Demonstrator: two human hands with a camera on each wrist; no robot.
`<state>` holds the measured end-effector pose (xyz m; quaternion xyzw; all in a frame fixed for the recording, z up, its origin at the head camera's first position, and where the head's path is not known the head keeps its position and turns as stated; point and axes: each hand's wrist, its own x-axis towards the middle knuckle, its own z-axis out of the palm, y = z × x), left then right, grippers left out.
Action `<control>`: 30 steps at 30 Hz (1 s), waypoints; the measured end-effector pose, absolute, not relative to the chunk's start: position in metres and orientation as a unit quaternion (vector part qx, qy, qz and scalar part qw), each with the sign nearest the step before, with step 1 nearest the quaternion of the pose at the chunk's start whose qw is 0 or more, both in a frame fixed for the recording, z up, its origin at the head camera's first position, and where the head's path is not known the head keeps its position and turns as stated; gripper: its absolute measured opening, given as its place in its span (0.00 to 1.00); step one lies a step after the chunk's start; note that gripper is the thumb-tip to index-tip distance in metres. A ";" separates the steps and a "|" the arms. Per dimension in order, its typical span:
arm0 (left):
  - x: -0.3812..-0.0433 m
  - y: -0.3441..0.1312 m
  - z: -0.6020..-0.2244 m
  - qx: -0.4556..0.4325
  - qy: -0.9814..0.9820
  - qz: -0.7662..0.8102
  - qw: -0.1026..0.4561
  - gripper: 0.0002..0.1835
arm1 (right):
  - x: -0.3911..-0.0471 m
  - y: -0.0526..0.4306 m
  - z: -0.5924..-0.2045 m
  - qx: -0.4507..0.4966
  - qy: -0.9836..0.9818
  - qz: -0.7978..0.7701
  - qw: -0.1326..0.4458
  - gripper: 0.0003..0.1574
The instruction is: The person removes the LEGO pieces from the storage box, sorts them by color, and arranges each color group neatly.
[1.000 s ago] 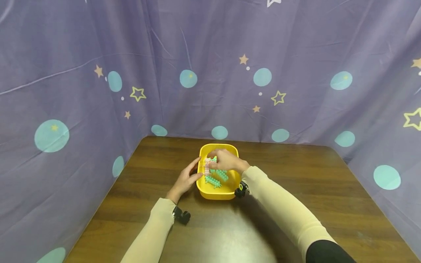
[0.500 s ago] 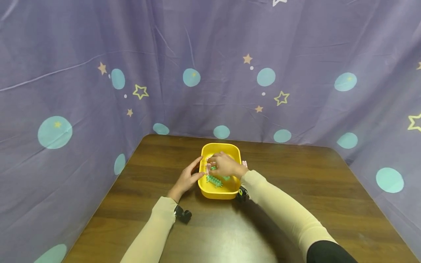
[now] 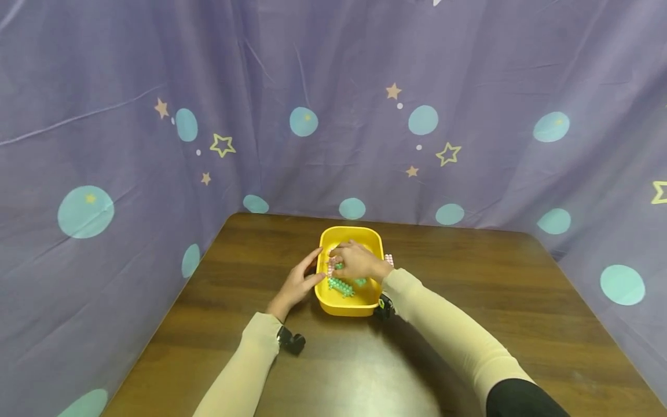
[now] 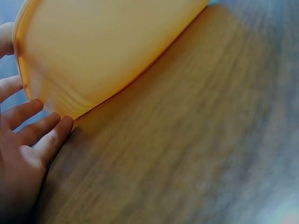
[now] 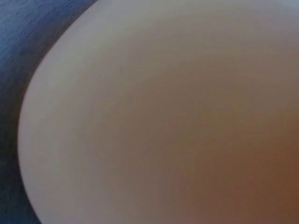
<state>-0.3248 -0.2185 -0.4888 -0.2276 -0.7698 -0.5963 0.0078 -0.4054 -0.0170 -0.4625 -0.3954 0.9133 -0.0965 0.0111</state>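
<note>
Keeps right hand (image 3: 356, 260) inside the yellow box (image 3: 345, 310), fingers bent by a pink piece (image 3: 330, 268), with a green piece (image 3: 341, 287) nearer; cannot tell if gripping any. Rests spread left hand (image 3: 295, 284) on left wall (image 4: 112, 46). Shows a pink strip (image 3: 389, 260) just right, unseen a second ago; suggests handling unfinished.

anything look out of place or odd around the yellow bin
Possibly: a pink piece sits outside the yellow bin, just past its right side, while a green piece and another pink one lie inside. No spill shows, though the right hand hides some contents.
</note>
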 end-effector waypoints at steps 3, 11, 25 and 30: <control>-0.322 -0.219 -0.488 -0.220 -0.775 -0.593 0.006 0.36 | -0.405 -0.018 -0.464 -0.400 0.911 -0.096 0.021 0.34; -0.322 -0.218 -0.488 -0.230 -0.764 -0.602 0.009 0.36 | -0.406 -0.018 -0.465 -0.409 0.908 -0.092 0.013 0.27; -0.325 -0.216 -0.486 -0.235 -0.770 -0.592 0.014 0.36 | -0.408 -0.017 -0.465 -0.429 0.900 -0.074 -0.011 0.22; -0.323 -0.217 -0.489 -0.232 -0.765 -0.601 0.012 0.36 | -0.406 -0.018 -0.469 -0.439 0.895 -0.075 -0.020 0.19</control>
